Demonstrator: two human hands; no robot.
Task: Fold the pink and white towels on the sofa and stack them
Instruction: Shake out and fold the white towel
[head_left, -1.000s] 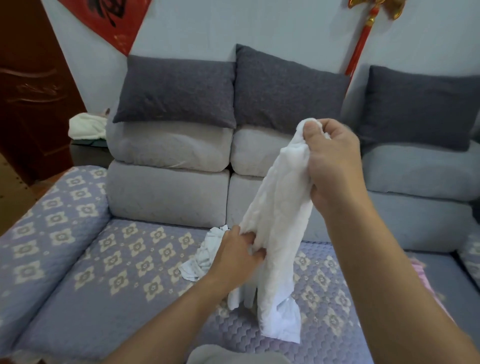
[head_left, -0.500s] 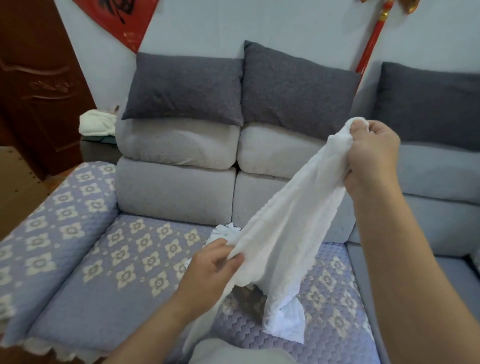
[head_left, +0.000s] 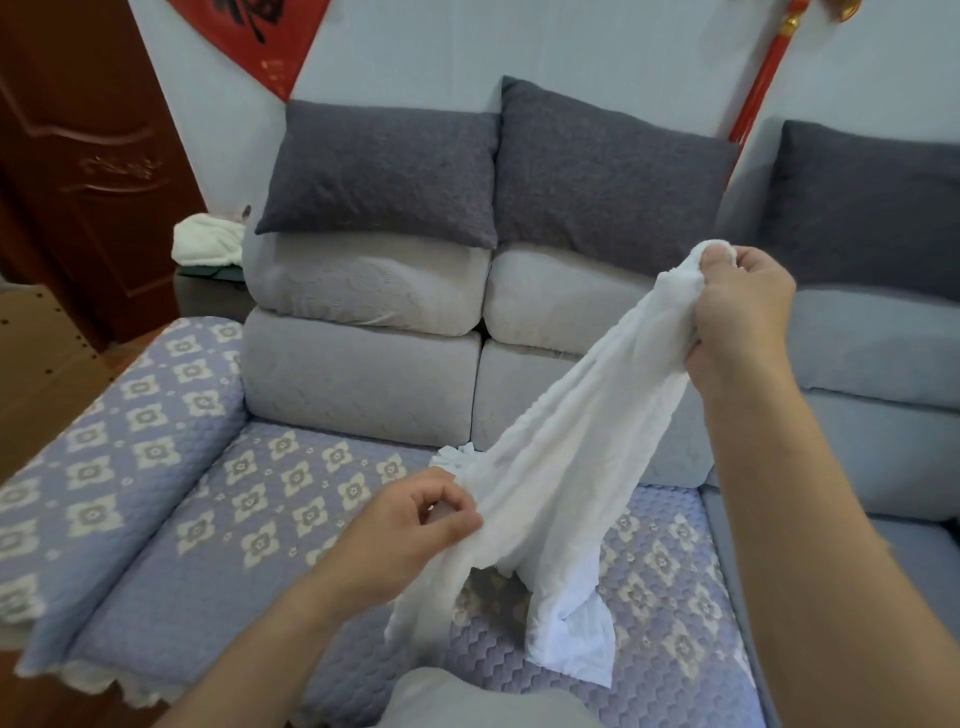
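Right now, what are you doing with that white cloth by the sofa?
A person is holding a white towel up over the sofa seat, getting it ready to fold. The right hand grips one bunched end up high, and the left hand pinches an edge lower down, so the towel stretches slanted between them. Its loose end hangs near the seat. It is not folded yet. No pink towel shows in this view.
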